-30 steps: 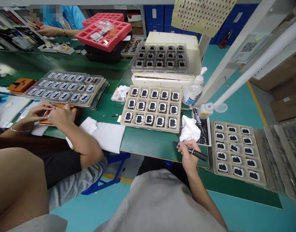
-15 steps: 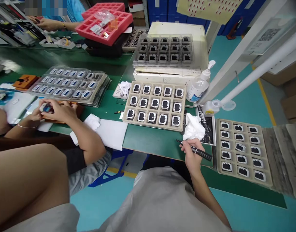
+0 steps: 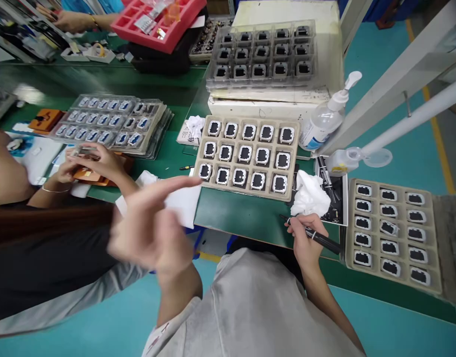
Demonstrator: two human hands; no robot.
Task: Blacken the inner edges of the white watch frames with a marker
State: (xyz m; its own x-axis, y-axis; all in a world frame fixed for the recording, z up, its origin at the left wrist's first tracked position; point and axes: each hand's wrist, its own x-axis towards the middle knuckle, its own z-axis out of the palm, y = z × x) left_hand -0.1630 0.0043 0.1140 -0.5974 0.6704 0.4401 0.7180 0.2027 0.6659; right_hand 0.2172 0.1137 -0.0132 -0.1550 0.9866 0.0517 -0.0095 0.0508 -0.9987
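Observation:
My right hand is closed around a black marker pen near the table's front edge. The pen's dark tip points left over the green table. My left hand is raised in the air, smeared by motion, its index finger stretched to the right and its thumb apart. Nothing shows in it. That fingertip appears close to the lower left corner of a beige tray, which holds rows of white-framed parts with black centres. Crumpled white tissue lies just beyond my right hand.
A second beige tray of similar parts stands at the right. A pump bottle and a box of markers sit beside a white post. Clear trays rest on a white box behind. At left, a co-worker's hands hold a small part.
My left hand has come into view from below and reaches toward the near tray. My right hand still holds the marker in much the same place. The camera view has shifted.

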